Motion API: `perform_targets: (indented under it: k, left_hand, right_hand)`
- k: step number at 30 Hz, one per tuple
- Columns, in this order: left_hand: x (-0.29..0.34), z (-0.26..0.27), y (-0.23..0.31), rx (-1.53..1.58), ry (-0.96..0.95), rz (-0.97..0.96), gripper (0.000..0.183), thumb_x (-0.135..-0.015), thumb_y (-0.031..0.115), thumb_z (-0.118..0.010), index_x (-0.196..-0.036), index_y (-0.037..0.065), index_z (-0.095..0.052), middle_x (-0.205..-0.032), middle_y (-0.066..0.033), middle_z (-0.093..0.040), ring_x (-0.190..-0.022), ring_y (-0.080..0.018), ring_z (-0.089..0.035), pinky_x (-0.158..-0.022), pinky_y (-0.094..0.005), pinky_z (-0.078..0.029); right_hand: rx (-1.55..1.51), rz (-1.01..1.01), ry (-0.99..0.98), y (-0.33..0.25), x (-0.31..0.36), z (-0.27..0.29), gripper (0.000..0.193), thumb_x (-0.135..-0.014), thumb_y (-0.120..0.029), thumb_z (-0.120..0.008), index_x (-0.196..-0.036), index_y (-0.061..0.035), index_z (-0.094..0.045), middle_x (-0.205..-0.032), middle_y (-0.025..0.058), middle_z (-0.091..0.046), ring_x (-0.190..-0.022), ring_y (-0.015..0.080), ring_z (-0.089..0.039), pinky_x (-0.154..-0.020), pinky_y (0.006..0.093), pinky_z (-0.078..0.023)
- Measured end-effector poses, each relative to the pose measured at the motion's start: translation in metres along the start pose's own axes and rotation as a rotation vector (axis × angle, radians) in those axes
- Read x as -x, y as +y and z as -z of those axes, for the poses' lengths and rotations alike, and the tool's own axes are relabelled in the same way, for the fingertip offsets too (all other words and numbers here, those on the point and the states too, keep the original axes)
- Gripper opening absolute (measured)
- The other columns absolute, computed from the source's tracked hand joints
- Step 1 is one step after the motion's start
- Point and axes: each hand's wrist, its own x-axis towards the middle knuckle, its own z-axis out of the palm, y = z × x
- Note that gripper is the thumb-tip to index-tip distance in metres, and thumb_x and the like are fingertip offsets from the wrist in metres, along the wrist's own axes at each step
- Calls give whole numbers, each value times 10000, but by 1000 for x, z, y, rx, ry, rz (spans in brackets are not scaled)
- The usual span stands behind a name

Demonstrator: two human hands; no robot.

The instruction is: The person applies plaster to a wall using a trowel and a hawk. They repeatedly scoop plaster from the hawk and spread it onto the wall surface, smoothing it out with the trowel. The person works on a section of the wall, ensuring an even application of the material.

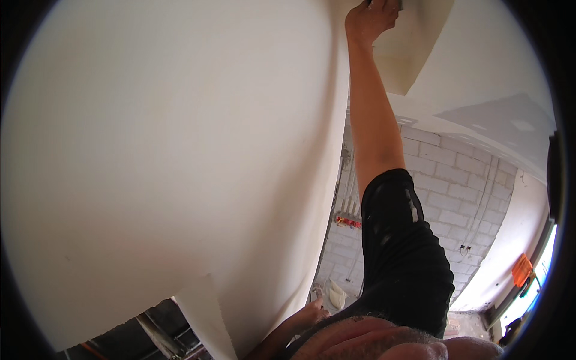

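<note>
My right arm, in a black short sleeve with pale smears, reaches up to the top edge of the view. There my right hand [372, 25] is closed round a small dark object [400, 5], mostly cut off by the frame, so I cannot make out its kind. Beside that hand runs the edge of a broad off-white plastered surface [168, 156], which fills the left side. Low in the middle, my left hand [311, 314] is close to the lower end of the same edge. Its fingers are small and partly hidden, and whether they hold anything does not show.
At the lower left a ragged opening [159, 330] shows dark space and beams, next to a loose white flap [207, 318]. Behind my arm stands a grey block wall [438, 165] with red electrical boxes [348, 222]. An orange cloth [522, 270] hangs by a bright opening at the right.
</note>
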Motion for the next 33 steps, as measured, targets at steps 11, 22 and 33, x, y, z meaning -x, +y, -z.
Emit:
perform_targets:
  k: [11, 22, 33]
  left_hand:
    - [24, 9, 34, 10, -34, -91, 530, -955, 237, -611, -1341, -86, -445, -1182, -257, -631, -1101, -289, -612, -953, -392, -470]
    - [42, 17, 58, -43, -116, -106, 519, -947, 306, -637, -1275, -67, -486, -1201, -248, -626, -1112, -272, -600, -962, -397, -467]
    - [6, -19, -24, -290, 318, -404, 430, -1052, 338, -366, -1149, -60, -499, -1105, -230, -610, -1007, -216, -585, -897, -401, -479]
  right_hand:
    - [21, -4, 159, -18, -8, 25, 590, -912, 41, -565, -1481, -43, -432, -1529, 191, -404, -1379, 397, -378, -1125, 579, -260]
    - [69, -116, 156, -42, -36, 35, 577, -941, 12, -553, -1497, -42, -407, -1575, 138, -363, -1411, 364, -354, -1133, 568, -266]
    - [41, -109, 147, -40, -36, 33, 541, -967, -1, -517, -1495, -21, -401, -1589, 140, -338, -1438, 361, -315, -1148, 567, -229]
